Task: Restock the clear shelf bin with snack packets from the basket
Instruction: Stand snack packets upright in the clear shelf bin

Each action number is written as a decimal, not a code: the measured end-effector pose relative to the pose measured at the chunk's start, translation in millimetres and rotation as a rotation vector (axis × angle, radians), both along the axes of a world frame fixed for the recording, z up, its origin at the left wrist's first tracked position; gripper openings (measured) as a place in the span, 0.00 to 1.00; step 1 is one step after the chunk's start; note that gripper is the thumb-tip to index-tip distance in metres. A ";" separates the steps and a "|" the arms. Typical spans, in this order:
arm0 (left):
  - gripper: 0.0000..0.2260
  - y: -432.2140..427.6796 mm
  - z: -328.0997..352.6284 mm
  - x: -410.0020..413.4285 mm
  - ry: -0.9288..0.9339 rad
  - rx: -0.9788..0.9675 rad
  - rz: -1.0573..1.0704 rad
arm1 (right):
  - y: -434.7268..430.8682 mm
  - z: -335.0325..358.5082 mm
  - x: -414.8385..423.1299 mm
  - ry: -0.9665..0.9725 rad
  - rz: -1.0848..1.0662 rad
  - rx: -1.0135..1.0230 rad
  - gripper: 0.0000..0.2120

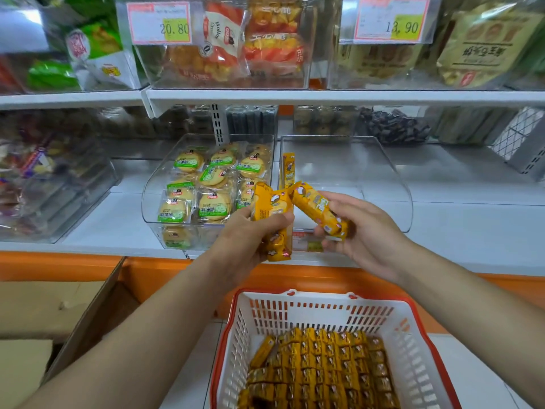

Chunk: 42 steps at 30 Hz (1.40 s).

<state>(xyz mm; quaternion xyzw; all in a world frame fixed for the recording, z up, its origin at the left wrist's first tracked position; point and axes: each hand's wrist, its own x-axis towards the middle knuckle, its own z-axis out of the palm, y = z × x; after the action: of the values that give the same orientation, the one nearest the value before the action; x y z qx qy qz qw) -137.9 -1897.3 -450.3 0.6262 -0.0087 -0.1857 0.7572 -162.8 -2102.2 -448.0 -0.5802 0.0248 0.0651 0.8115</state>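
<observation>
Two hands full, just short of the target. Right hand (358,228), fingers curled shut around one long orange-yellow foil snack packet (320,212); long axis slanting, far end up and leftward, toward the front lip of the nearly empty clear plastic shelf bin (395,184) directly beyond the fingertips. Left hand (250,234), fingers clamped around a bunch of the same orange packets (272,222), near upright, tops just touching the right-hand packet. Nearer the bin opening: right hand. One identical packet (288,169) already inside, standing on end against the bin's left wall. Below both wrists, white slotted plastic basket with red rim (295,308), still well stocked.
</observation>
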 end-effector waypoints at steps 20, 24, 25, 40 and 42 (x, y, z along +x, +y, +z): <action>0.17 14.1 -6.7 12.9 -0.291 0.300 0.233 | -27.4 12.6 63.1 -0.278 -0.218 -0.532 0.12; 0.25 18.2 -5.8 19.6 -0.316 0.361 0.266 | -35.2 1.0 134.4 -0.295 -0.273 -0.760 0.14; 0.24 19.1 -6.3 22.4 -0.338 0.374 0.281 | -37.2 -2.8 152.6 -0.279 -0.278 -0.813 0.15; 0.22 14.5 -26.9 57.1 -0.369 0.305 0.273 | -23.7 -46.7 273.7 -0.169 -0.243 -1.252 0.21; 0.21 13.1 -26.5 56.8 -0.371 0.295 0.280 | -24.6 -46.9 272.9 -0.137 -0.262 -1.209 0.25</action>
<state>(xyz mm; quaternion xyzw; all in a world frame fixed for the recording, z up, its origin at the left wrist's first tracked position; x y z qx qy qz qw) -81.1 -1884.2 -476.8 0.7482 -0.0335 0.0392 0.6614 110.2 -2126.8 -494.9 -0.9321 0.0761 -0.0979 0.3403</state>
